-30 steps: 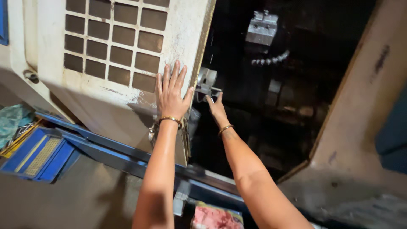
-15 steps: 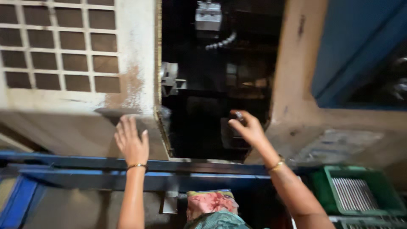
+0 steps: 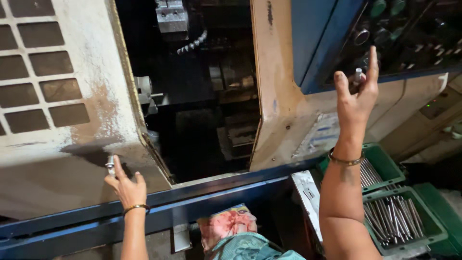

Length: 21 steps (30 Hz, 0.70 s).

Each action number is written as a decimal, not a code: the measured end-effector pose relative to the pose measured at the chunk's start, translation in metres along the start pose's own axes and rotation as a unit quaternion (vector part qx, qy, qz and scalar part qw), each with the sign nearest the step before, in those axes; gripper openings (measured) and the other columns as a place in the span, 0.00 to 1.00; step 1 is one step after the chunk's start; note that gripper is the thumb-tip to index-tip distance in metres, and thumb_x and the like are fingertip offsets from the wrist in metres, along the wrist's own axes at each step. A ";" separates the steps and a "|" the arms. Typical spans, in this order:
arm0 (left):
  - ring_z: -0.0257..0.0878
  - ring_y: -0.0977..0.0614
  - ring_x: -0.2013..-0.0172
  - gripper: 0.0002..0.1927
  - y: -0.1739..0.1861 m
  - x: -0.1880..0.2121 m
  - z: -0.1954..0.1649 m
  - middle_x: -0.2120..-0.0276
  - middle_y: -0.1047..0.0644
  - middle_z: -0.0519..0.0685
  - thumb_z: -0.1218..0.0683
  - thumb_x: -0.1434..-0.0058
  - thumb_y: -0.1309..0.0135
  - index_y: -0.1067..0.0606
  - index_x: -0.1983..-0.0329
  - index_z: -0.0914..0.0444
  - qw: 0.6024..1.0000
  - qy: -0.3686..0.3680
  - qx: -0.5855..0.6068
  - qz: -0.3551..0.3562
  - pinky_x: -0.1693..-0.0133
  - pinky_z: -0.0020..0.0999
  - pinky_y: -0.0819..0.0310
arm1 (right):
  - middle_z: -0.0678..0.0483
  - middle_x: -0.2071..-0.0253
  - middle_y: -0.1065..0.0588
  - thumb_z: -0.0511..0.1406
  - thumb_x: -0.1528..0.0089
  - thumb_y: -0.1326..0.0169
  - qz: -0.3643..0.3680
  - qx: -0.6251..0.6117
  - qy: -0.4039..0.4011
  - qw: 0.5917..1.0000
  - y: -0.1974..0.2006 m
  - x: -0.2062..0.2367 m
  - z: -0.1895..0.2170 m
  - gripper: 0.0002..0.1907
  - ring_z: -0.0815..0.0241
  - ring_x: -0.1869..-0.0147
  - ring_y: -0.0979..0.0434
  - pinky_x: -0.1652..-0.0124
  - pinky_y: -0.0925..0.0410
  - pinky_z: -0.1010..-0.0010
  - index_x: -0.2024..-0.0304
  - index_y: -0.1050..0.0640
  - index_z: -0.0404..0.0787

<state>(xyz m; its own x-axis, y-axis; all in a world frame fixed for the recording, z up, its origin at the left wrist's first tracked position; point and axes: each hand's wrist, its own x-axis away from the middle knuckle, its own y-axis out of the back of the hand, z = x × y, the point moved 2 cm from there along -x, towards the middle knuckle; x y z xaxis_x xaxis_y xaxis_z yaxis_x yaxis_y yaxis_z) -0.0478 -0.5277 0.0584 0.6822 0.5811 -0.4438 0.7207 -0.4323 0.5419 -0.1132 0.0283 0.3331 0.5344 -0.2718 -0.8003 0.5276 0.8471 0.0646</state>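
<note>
Patterned cloth (image 3: 231,231), red and teal, sits nearest the camera at the bottom edge, below a blue steel rail (image 3: 202,200) that runs across the front of the machine.

Green crates (image 3: 402,219) lower right hold loose metal rods (image 3: 394,214), lying roughly parallel; they stand just beside the machine base, probably so stock is within arm's reach.

Left hand (image 3: 126,188): raised against the worn cream sliding door (image 3: 72,144), thumb and forefinger pinched on a short silvery metal piece (image 3: 110,165) held upright, touching or just off the door face near its dark recessed handle. Other fingers loosely curled. A bangle is on the wrist. Grip is narrow and closed on the part.

Right hand (image 3: 355,98): lifted high toward the blue control panel (image 3: 385,33), palm facing the camera, fingers spread apart. A second small silvery part (image 3: 358,74) sits between forefinger and thumb side, lightly held at the fingertips rather than clamped in the fist. This hand is otherwise open; a bangle circles that wrist too.

Farther in: the dark machine opening (image 3: 202,110) between door and beige housing (image 3: 284,96), door slid left so the interior is exposed. A segmented coolant hose (image 3: 192,44) and grey metal block (image 3: 171,17) hang at the top. Knobs (image 3: 380,7) on the panel are dim; detail cannot be made out.
</note>
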 end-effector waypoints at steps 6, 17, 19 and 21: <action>0.69 0.28 0.49 0.51 -0.027 0.014 -0.039 0.47 0.37 0.68 0.59 0.44 0.40 0.49 0.19 0.44 0.999 0.009 0.012 0.044 0.45 0.57 0.33 | 0.63 0.64 0.33 0.34 0.33 0.34 0.011 0.132 -0.012 0.991 -0.013 -0.036 -0.009 0.40 0.72 0.64 0.37 0.63 0.38 0.79 0.21 0.37 0.42; 0.66 0.22 0.57 0.35 -0.087 0.060 -0.093 0.44 0.38 0.65 0.62 0.40 0.48 0.38 0.30 0.44 0.961 -0.053 0.084 0.259 0.52 0.54 0.26 | 0.57 0.58 0.29 0.30 0.37 0.44 0.169 0.091 -0.050 0.980 -0.047 0.038 0.005 0.18 0.69 0.61 0.32 0.63 0.35 0.75 0.44 0.26 0.37; 0.65 0.21 0.58 0.32 -0.098 0.065 -0.097 0.46 0.35 0.63 0.66 0.39 0.54 0.33 0.35 0.45 0.952 -0.095 0.073 0.280 0.54 0.56 0.26 | 0.57 0.64 0.30 0.29 0.40 0.47 0.268 0.048 -0.141 0.952 -0.073 0.081 0.007 0.16 0.70 0.63 0.32 0.65 0.35 0.75 0.49 0.28 0.39; 0.64 0.21 0.57 0.31 -0.111 0.070 -0.103 0.48 0.33 0.61 0.70 0.40 0.57 0.28 0.41 0.46 0.943 -0.137 0.083 0.291 0.56 0.56 0.26 | 0.56 0.65 0.30 0.27 0.41 0.50 0.350 0.012 -0.174 0.920 -0.092 0.113 0.014 0.15 0.68 0.64 0.33 0.65 0.35 0.74 0.52 0.27 0.39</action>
<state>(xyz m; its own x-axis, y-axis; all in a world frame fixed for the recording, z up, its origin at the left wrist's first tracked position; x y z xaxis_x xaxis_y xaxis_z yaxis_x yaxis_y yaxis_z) -0.0931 -0.3675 0.0407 0.9581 0.0208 -0.2857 0.2074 -0.7382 0.6419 -0.0919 -0.0864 0.2448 0.9260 0.2035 -0.3180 -0.0145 0.8608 0.5087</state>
